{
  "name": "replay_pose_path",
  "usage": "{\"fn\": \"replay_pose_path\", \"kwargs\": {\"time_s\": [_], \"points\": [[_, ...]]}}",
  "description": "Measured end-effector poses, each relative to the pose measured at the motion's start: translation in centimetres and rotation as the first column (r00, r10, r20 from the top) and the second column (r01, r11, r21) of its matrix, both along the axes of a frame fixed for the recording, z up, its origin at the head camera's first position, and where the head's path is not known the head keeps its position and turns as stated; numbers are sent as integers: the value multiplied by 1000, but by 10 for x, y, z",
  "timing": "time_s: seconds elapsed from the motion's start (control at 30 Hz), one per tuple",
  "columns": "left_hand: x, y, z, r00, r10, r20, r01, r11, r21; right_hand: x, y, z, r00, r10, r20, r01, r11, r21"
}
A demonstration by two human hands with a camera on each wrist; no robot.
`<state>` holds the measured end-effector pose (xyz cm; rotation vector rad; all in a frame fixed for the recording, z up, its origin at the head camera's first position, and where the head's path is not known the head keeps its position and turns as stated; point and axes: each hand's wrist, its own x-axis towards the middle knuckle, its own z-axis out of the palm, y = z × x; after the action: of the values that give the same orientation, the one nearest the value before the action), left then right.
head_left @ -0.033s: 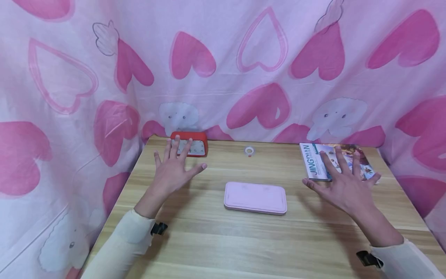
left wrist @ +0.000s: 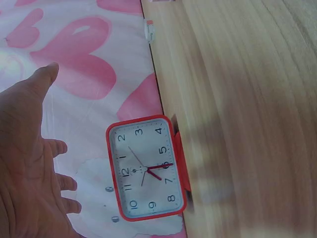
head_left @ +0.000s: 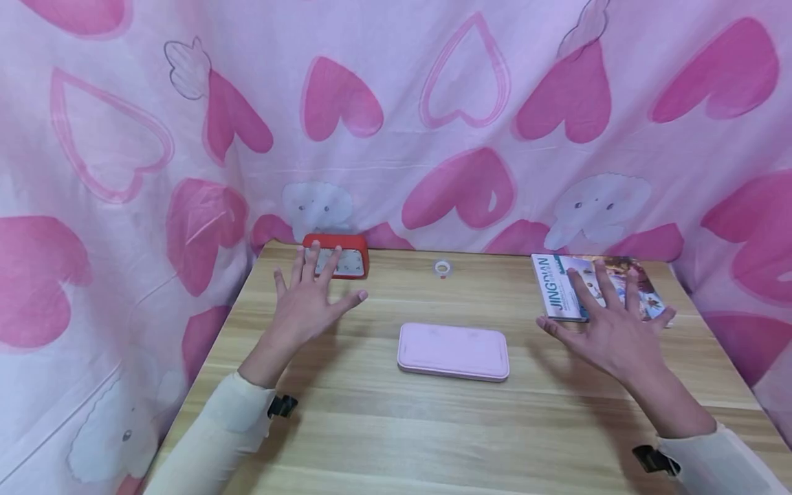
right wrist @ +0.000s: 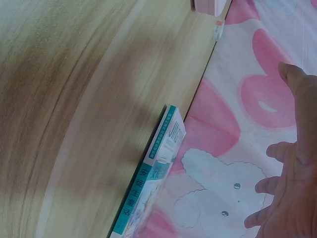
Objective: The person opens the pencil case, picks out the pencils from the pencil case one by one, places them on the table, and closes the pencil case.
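Both hands are held over the table with their fingers spread, and neither holds anything. My left hand [head_left: 303,309] is nearest a red alarm clock [left wrist: 146,168], and its fingertips overlap the clock in the head view. The clock stands upright at the back left, its white face visible in the left wrist view. On the right, my right hand [head_left: 619,337] overlaps a book [head_left: 559,292] with a colourful cover and a teal spine [right wrist: 141,188]. Between the hands lies a flat pink case [head_left: 453,351] with rounded corners.
A small roll of clear tape [head_left: 442,268] lies near the table's back edge. The wooden table [head_left: 396,433] meets a pink curtain [head_left: 396,158] with hearts at the back and sides. A black clip [head_left: 282,405] shows at the left cuff, another [head_left: 656,459] at the right.
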<state>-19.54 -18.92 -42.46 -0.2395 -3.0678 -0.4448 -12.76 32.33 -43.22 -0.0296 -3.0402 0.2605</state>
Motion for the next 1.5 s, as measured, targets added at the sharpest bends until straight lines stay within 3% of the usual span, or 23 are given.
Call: {"fn": "replay_pose_path", "kwargs": {"time_s": [0.1, 0.3, 0.43, 0.73, 0.93, 1.17, 1.3, 1.5], "points": [[1, 2, -1, 1000, -25, -6, 25, 999, 27, 0, -1, 1, 1000, 2, -4, -2, 1000, -1], [7, 16, -9, 991, -129, -19, 130, 983, 132, -5, -11, 3, 999, 49, -16, -49, 999, -5], [13, 30, -21, 981, -189, 37, 180, 969, 167, -9, -23, 5, 996, 90, -28, -91, 996, -12], [31, 61, -49, 948, -284, 145, 262, 953, 152, -19, -61, 11, 973, 222, -64, -223, 975, -5], [38, 75, -60, 932, -306, 192, 289, 951, 114, -23, -90, 11, 943, 322, -80, -322, 947, 11], [42, 82, -66, 926, -326, 189, 309, 944, 114, -21, -123, -1, 906, 424, -1, -424, 906, 7], [44, 86, -68, 925, -333, 184, 319, 942, 102, -16, -136, -12, 870, 492, 40, -492, 871, -4], [45, 89, -71, 923, -344, 173, 335, 939, 85, -8, -150, -29, 806, 583, 104, -589, 806, 55]]}}
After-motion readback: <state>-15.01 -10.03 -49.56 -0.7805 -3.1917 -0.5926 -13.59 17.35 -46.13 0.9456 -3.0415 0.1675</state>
